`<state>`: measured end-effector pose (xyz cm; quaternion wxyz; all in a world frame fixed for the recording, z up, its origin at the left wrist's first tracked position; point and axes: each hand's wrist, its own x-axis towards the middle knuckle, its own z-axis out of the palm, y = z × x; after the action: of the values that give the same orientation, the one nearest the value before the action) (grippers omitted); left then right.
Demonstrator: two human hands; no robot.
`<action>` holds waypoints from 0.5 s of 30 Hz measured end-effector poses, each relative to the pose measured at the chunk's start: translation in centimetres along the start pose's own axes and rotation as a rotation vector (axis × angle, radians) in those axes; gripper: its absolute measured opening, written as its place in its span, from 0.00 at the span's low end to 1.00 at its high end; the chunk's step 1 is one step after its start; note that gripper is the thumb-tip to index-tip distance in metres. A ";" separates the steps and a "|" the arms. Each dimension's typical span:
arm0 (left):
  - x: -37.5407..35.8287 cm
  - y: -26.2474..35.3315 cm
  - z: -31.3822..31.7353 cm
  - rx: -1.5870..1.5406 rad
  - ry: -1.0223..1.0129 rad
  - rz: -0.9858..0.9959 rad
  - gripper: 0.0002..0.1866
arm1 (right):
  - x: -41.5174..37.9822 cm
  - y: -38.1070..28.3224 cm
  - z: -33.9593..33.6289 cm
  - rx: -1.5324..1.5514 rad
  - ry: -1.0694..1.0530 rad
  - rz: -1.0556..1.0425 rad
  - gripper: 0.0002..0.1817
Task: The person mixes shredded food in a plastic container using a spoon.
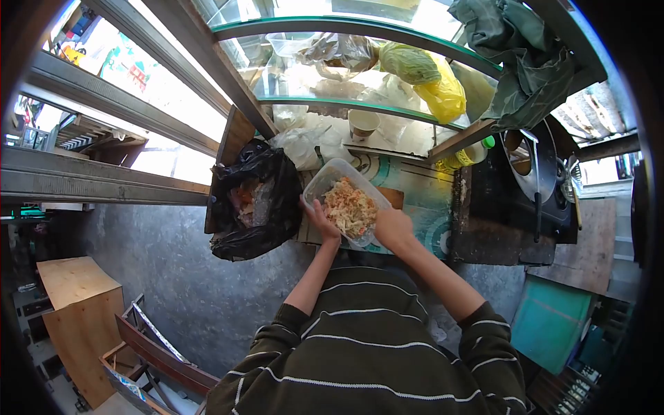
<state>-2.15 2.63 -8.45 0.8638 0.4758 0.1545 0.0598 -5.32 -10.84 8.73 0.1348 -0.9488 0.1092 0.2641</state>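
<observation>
A clear plastic container [326, 179] holds a shredded orange and whitish food mixture [350, 207], and it sits tilted over the front of the counter. My left hand [321, 223] grips the container's left side, thumb at the rim. At the right edge of the container, my right hand [393, 229] is closed in a fist; what it holds, if anything, is hidden. A piece of brown board [393, 197] shows just behind that hand. Left of the container lies an open black plastic bag [282, 200] with scraps inside.
Behind the container are a white plastic bag [311, 146] and a paper cup [363, 123]. A yellow bag [443, 93] lies on the glass shelf. To the right stand a green-capped bottle [473, 153] and a black stove [553, 207]. A wooden post rises at left.
</observation>
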 end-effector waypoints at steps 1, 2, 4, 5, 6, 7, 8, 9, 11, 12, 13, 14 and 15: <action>0.0 -0.5 -0.2 0.153 0.006 0.072 0.31 | -0.7 0.1 -1.2 -0.023 0.006 -0.004 0.09; -0.1 -0.3 0.3 0.132 0.030 0.052 0.31 | -1.3 0.1 -2.0 -0.028 0.000 -0.006 0.09; -0.4 0.6 0.8 0.164 0.010 0.072 0.31 | -1.7 0.1 -3.4 0.039 -0.045 0.011 0.10; -0.5 0.9 1.0 0.203 -0.015 0.091 0.32 | -1.6 0.0 -3.0 0.036 -0.043 0.012 0.10; -0.7 1.3 1.6 0.202 -0.013 0.089 0.32 | -1.4 -0.3 -1.8 0.002 -0.065 -0.005 0.10; -1.0 1.6 2.2 0.281 -0.012 0.131 0.32 | -1.2 -0.5 -0.5 -0.031 -0.089 -0.025 0.10; -1.3 2.0 2.6 0.360 -0.009 0.172 0.33 | -0.9 -0.5 0.8 -0.032 -0.093 -0.027 0.10; -1.3 2.4 2.8 0.361 -0.005 0.172 0.33 | -0.5 -0.5 2.0 -0.029 -0.069 -0.006 0.10; -1.7 2.5 2.9 0.445 0.022 0.201 0.32 | 0.3 -0.4 3.4 -0.029 -0.050 0.020 0.10; -1.8 2.2 2.8 0.443 0.018 0.195 0.32 | 0.8 -0.4 3.8 -0.041 -0.062 0.031 0.10; -1.7 2.1 2.8 0.419 -0.002 0.191 0.32 | 1.0 -0.2 4.0 -0.051 -0.070 0.044 0.10; -1.3 1.7 2.7 0.393 -0.022 0.191 0.32 | 0.9 0.0 3.8 -0.050 -0.064 0.050 0.10; -1.0 1.4 2.5 0.389 -0.027 0.194 0.32 | 0.8 0.1 3.5 -0.051 -0.059 0.013 0.10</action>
<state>-2.26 1.14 -5.84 0.7479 0.6469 0.1049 0.1052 -6.38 -9.94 5.37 0.1120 -0.9430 0.1045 0.2954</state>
